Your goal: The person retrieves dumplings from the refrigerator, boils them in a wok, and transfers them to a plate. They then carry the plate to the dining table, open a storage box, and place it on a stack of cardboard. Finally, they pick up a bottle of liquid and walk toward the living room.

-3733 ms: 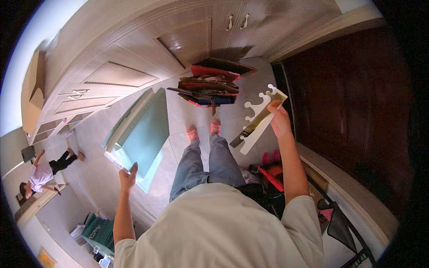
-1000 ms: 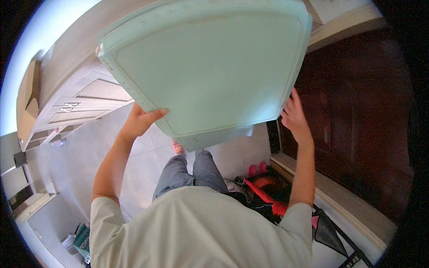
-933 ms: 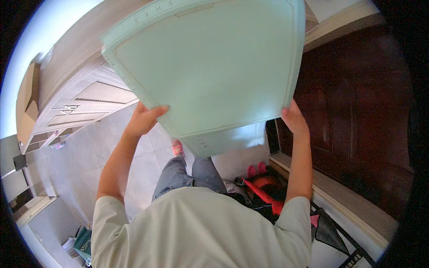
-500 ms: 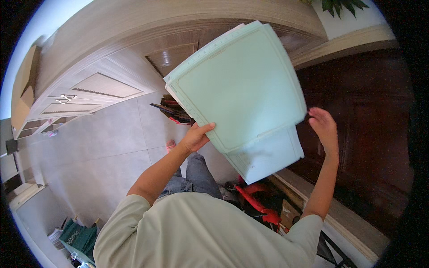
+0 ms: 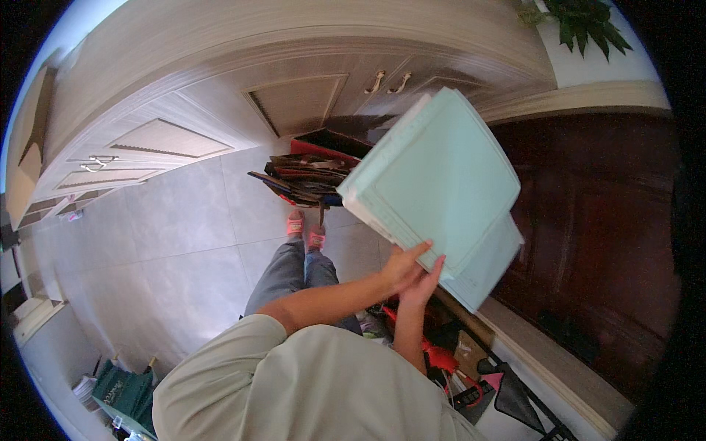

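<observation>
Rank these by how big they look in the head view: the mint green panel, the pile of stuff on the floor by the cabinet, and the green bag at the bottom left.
1. Mint green panel, largest, though being held close to the camera inflates it.
2. Pile of dark and red items.
3. Green bag, smallest, partly cut by the rim.

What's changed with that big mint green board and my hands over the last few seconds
The mint green board went from leaning on the floor by the cabinets to being lifted overhead in both hands, then swung down to the right, by the dark wooden door. The left hand and right hand, once spread at opposite edges, now grip its lower edge together. The white bracket held earlier is gone from view. The pile of flat things stayed put.
</observation>
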Motion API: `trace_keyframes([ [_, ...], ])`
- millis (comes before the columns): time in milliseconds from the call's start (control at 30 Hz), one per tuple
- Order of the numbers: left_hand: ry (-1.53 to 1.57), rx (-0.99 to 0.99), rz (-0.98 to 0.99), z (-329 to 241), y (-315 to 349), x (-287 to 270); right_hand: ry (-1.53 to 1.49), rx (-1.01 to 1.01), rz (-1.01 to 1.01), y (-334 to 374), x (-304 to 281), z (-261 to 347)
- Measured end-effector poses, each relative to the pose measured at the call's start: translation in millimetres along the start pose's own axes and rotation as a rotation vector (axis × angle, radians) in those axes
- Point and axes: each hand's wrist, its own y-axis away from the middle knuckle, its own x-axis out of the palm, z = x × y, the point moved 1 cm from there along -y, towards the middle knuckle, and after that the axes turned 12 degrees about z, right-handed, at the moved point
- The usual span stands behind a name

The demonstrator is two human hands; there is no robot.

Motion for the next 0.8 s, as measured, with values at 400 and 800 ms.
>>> trace_keyframes([
  [400, -0.868, -0.791, 0.139, -69.1, 52.9, -61.9, 0.362, -0.39, -0.178, 27.0, -34.5, 85.0],
  [800, -1.702, 0.0, 0.331, -259.1, 13.0, -69.3, 1.439, 0.135, 0.48, 4.6, -1.0, 57.3],
])
